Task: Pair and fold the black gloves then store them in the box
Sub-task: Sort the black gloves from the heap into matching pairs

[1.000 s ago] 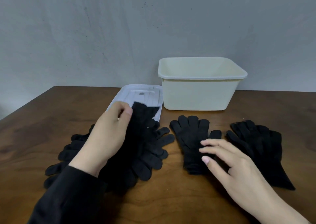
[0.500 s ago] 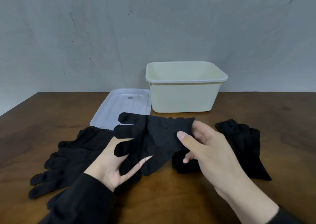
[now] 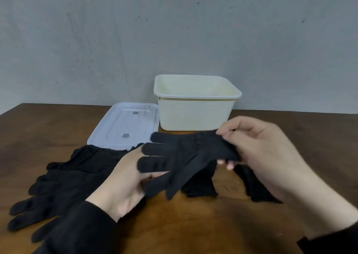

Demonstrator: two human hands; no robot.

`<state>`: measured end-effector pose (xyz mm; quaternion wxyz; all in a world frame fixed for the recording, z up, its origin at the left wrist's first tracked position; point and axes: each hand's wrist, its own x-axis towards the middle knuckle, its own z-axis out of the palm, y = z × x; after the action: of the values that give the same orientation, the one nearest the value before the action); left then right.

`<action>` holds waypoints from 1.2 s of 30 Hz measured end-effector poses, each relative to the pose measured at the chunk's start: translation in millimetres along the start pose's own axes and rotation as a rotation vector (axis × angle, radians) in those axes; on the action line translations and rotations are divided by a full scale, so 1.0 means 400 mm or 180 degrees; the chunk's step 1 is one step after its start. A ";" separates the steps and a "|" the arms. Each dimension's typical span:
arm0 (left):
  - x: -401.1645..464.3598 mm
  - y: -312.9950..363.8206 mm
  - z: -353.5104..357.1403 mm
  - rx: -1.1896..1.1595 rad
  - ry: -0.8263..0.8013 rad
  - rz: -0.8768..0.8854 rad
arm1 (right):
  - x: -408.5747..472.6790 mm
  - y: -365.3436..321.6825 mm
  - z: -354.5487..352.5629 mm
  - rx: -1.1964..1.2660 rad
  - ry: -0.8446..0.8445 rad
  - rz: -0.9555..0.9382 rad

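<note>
We are pairing: our right hand [image 3: 257, 153] pinches the black glove's [image 3: 182, 156] cuff, left hand [image 3: 124, 178] grips its fingers; next, we judge, lay it on a mate.

I have only 1 view, from the head camera: it looks forward and down, close over my hands' hold, wall [image 3: 174, 31] beyond.
</note>
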<state>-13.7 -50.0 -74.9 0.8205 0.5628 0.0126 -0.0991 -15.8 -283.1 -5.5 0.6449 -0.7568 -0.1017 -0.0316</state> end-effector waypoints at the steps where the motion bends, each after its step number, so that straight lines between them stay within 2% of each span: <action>1: 0.007 -0.006 0.007 0.0482 0.0234 0.0151 | 0.006 -0.014 -0.017 0.0080 0.0115 0.0063; 3: 0.014 -0.009 0.023 0.1269 0.0733 0.0510 | 0.021 -0.035 -0.057 0.0158 0.0299 0.0135; 5: 0.015 -0.022 0.024 0.2292 0.0896 0.0985 | 0.038 -0.054 -0.094 0.0126 0.0380 0.0151; 8: 0.010 -0.049 0.024 0.3425 0.0404 0.1292 | 0.075 -0.058 -0.140 0.0127 0.0601 0.0165; 11: 0.012 -0.071 0.028 0.4023 -0.0229 0.1320 | 0.116 -0.038 -0.175 0.0129 0.0941 0.0154; 13: 0.016 -0.080 0.027 0.4112 -0.0427 0.1302 | 0.138 -0.025 -0.198 0.0166 0.1208 0.0045; 16: 0.021 -0.084 0.018 0.4095 -0.0391 0.1325 | 0.138 -0.005 -0.231 0.0324 0.1558 -0.0122; 21: 0.020 -0.079 0.011 0.4061 -0.0317 0.1331 | -0.003 0.124 -0.189 0.0156 0.1698 0.0382; 25: 0.019 -0.079 0.014 0.4100 -0.0322 0.1389 | -0.117 0.232 -0.161 -0.0242 0.1529 0.1008; 31: 0.021 -0.080 0.014 0.4149 -0.0320 0.1428 | -0.139 0.253 -0.170 -0.1113 0.1208 0.0820; 34: 0.022 -0.085 0.009 0.4175 -0.0389 0.1392 | -0.135 0.269 -0.175 -0.1475 0.1060 0.0915; 36: 0.024 -0.088 0.006 0.4200 -0.0438 0.1361 | -0.140 0.272 -0.179 -0.2065 0.0830 0.0967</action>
<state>-10.6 -65.9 -107.9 0.3076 0.9263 -0.2133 0.0423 -43.3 -375.7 -108.9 0.3768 -0.9177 0.1098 -0.0622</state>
